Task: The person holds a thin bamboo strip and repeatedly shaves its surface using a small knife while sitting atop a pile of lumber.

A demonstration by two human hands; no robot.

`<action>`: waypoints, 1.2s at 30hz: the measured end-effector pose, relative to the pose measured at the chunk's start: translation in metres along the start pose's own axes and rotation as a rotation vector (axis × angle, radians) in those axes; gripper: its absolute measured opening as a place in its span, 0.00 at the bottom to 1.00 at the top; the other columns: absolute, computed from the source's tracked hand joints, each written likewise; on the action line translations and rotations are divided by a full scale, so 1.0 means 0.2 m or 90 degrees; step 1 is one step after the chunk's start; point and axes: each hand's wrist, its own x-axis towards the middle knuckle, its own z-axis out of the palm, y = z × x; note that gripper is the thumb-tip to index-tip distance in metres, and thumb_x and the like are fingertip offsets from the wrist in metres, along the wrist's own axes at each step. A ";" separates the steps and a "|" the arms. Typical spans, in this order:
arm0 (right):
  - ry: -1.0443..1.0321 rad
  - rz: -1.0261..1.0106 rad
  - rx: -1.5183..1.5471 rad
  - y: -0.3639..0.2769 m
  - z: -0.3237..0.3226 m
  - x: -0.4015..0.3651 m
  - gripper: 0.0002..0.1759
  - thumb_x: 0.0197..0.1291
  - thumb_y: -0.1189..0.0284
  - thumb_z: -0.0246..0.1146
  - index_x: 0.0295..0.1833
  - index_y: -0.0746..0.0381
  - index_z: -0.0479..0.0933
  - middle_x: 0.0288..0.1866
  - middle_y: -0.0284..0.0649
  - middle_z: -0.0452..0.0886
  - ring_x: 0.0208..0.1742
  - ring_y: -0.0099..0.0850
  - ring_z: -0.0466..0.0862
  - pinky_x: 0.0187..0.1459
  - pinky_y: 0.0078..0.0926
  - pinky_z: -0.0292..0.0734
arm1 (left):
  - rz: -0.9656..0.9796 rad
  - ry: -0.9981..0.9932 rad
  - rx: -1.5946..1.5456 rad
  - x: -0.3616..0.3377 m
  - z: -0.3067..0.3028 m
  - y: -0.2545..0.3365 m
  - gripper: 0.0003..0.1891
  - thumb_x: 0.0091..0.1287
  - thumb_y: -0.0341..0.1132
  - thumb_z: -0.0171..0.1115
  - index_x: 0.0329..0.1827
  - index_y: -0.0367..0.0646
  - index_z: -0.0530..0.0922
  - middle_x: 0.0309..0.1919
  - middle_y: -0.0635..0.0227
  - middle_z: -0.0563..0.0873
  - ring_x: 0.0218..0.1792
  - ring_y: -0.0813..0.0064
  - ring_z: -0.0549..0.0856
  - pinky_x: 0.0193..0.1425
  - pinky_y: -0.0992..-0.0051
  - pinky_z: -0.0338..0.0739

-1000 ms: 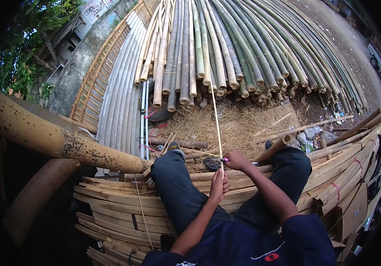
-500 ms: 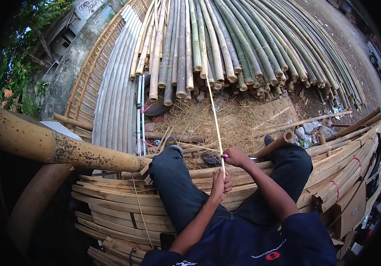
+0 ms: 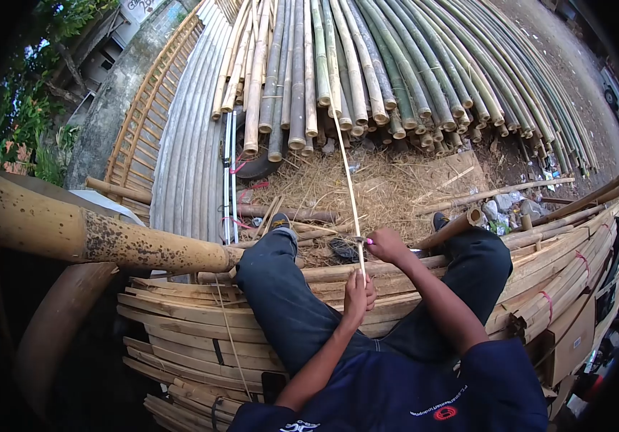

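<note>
A long, thin bamboo strip (image 3: pixel 348 180) runs from between my legs out toward the stacked poles. My left hand (image 3: pixel 359 297) is wrapped around its near end, over my lap. Farther along, my right hand (image 3: pixel 387 246) is closed on a small pink-handled tool (image 3: pixel 370 241). The tool's dark head lies across the strip, a short way beyond my left fingers. I cannot tell the exact kind of tool.
Stacked bamboo poles (image 3: pixel 367 65) fill the far side, cut ends facing me. Split bamboo slats (image 3: pixel 194 327) lie under and beside my legs. A thick bamboo pole (image 3: pixel 137 241) juts in from the left. Shavings (image 3: pixel 389 183) cover the ground, and corrugated sheets (image 3: pixel 187 158) lean left.
My right hand and the pink-handled tool have slid a little away from me along the strip, widening the gap to my left hand. The left hand keeps its hold.
</note>
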 end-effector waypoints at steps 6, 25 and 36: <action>0.025 0.134 0.011 0.09 -0.08 0.01 0.18 0.51 0.61 0.55 0.26 0.66 0.78 0.25 0.57 0.78 0.31 0.56 0.79 0.37 0.50 0.74 | 0.107 -0.042 0.130 0.04 -0.01 0.01 0.16 0.77 0.46 0.35 0.34 0.47 0.62 0.15 0.79 0.58 0.09 0.87 0.55 0.09 0.82 0.48; 0.078 0.038 -0.022 0.16 -0.18 -0.04 0.19 0.53 0.61 0.55 0.24 0.67 0.77 0.25 0.57 0.77 0.30 0.56 0.78 0.36 0.51 0.73 | 0.134 -0.084 0.313 -0.07 -0.13 -0.02 0.17 0.76 0.45 0.38 0.32 0.45 0.65 0.13 0.78 0.59 0.09 0.86 0.60 0.11 0.80 0.53; 0.051 -0.051 0.011 0.00 -0.18 -0.08 0.15 0.50 0.63 0.57 0.24 0.64 0.76 0.23 0.54 0.78 0.27 0.53 0.78 0.33 0.49 0.74 | 0.007 -0.108 0.200 -0.30 -0.16 0.05 0.16 0.77 0.44 0.40 0.33 0.45 0.65 0.15 0.79 0.59 0.10 0.88 0.58 0.11 0.82 0.51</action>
